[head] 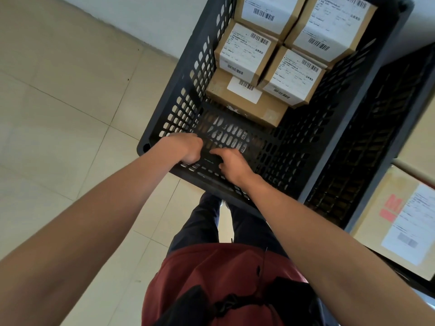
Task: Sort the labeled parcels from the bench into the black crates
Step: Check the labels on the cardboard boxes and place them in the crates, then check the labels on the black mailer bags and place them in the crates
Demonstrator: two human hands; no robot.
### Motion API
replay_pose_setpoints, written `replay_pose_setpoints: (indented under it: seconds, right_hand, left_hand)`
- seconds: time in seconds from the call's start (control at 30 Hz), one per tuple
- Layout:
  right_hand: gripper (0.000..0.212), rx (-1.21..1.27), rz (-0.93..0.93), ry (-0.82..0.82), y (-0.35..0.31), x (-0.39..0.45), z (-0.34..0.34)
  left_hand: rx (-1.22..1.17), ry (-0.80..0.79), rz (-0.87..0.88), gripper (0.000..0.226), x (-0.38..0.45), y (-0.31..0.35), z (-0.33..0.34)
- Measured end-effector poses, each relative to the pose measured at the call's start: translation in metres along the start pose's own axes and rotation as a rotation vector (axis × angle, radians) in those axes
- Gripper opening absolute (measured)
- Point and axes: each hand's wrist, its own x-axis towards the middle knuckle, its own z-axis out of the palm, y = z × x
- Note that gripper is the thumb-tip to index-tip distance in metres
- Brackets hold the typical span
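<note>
Beige floor tiles (70, 102) carry a black crate (348, 118) stacked with labeled parcels (244, 55), whose near wall both left hand (186, 149) and right hand (233, 164) grip, likely repositioning it before fetching the desk's corner parcel (400, 222).

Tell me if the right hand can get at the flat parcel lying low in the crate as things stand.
Probably yes. The right hand is curled over the black crate's near rim, the top is open, and the flat parcel's near part lies uncovered; only its far part sits under stacked boxes.
</note>
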Motion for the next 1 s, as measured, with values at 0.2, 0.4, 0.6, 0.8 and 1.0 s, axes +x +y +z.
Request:
replay_pose_setpoints:
  seconds: [0.2,0.4,0.6,0.8,1.0]
  right_hand:
    - [0.043,-0.004,0.143,-0.004,0.006,-0.015,-0.019]
    - [0.042,0.317,0.173,0.265,-0.011,-0.069,-0.074]
    - [0.041,0.533,0.142,0.591,-0.032,-0.149,-0.121]
    - [0.04,0.679,0.174,0.954,-0.035,-0.238,-0.144]
    - [0.036,0.79,0.266,1.258,-0.017,-0.32,-0.132]
  left_hand:
    - [-0.147,0.103,-0.036,0.039,-0.01,-0.007,0.004]
    - [-0.538,0.387,0.1,0.044,-0.041,0.004,-0.02]
    - [-0.726,0.645,0.316,0.045,-0.092,0.035,-0.055]
    - [-0.69,0.697,0.651,0.042,-0.131,0.089,-0.09]
    - [-0.626,0.638,0.956,0.042,-0.162,0.177,-0.106]
